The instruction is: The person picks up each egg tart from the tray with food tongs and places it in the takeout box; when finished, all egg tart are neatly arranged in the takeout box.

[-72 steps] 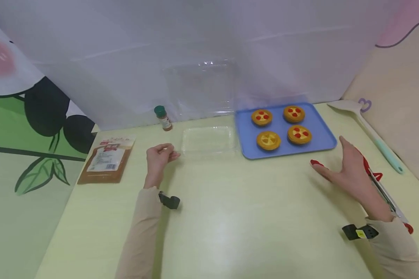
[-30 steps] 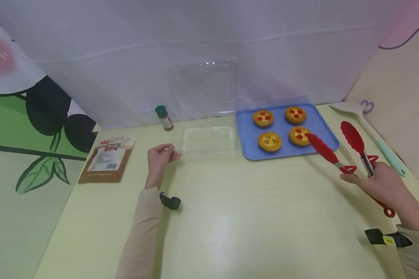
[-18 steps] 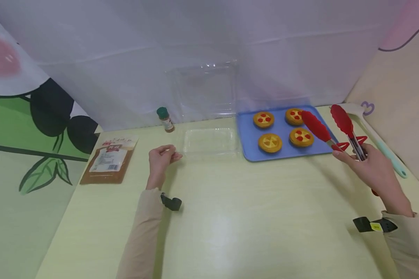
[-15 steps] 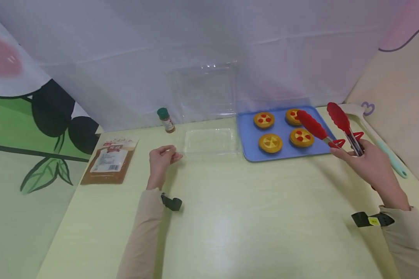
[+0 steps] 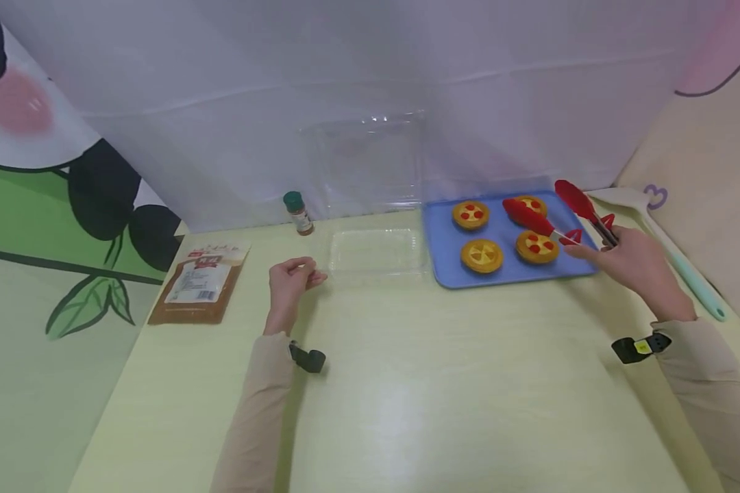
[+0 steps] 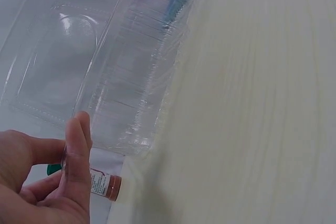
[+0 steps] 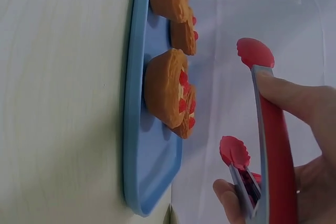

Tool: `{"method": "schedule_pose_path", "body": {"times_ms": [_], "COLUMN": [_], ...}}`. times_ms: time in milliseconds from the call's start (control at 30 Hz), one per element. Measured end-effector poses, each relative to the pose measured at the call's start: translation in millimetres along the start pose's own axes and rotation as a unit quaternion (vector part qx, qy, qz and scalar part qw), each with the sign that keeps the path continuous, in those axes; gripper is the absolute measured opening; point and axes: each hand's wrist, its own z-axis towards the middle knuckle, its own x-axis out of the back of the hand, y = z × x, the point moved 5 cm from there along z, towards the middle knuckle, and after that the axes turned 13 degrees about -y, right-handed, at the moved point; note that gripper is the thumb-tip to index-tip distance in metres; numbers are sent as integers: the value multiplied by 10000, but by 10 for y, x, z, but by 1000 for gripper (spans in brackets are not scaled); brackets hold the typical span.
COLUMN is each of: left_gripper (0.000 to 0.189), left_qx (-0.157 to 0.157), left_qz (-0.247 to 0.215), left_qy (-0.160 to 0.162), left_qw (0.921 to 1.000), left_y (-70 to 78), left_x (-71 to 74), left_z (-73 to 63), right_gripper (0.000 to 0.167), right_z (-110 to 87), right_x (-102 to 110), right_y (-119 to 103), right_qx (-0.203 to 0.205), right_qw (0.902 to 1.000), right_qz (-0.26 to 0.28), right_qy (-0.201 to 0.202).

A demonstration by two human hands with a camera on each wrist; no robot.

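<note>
My right hand (image 5: pixel 632 263) grips red-and-silver tongs (image 7: pixel 273 150), held above the right part of a blue tray (image 5: pixel 447 277). Their red tips are spread apart with nothing between them, and one overlaps the back right tart (image 5: pixel 536 203) in the head view. Several egg tarts lie on the tray, among them a front right one with red toppings (image 5: pixel 537 248) and a front left one with yellow pieces (image 5: pixel 482 256). With thumb and fingers together, my left hand (image 5: pixel 291 284) pinches the left edge of a clear plastic clamshell container (image 5: pixel 376 252), whose lid (image 6: pixel 60 51) stands raised.
Behind the left hand stands a small spice bottle (image 5: pixel 299 213) with a green cap. A packet of brown powder (image 5: pixel 200 284) lies at the left. A pale spatula with a mint handle (image 5: pixel 693 277) lies along the right wall. A white cloth (image 5: pixel 234 137) hangs behind.
My right hand has picked the tongs up from the table's right side and carried them forward and left over the tray. The left hand has kept its place at the container.
</note>
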Motion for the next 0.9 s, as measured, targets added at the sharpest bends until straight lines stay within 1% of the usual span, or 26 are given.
{"method": "schedule_pose_path", "body": {"times_ms": [167, 333, 433, 667, 900], "left_gripper": [34, 32, 33, 34, 34], "left_qx": [45, 91, 92, 84, 105], "left_qz": [62, 117, 113, 81, 119], "left_qy": [-16, 38, 34, 26, 54], "left_qw": [10000, 9999, 9999, 9999, 9999], "left_y": [-3, 3, 8, 20, 16], "left_x": [-8, -12, -13, -20, 1], "left_z": [-12, -31, -29, -25, -26], "right_gripper": [66, 64, 64, 66, 65], "right_z": [120, 240, 305, 380, 467], "right_x": [21, 57, 87, 150, 134], "right_y": [-53, -90, -102, -137, -144], "right_qx": [47, 133, 115, 58, 135], "right_qw": [9996, 9984, 9975, 9967, 9957], "right_qz": [-236, -506, -646, -761, -871], "right_qy": [-149, -216, -246, -291, -289]}}
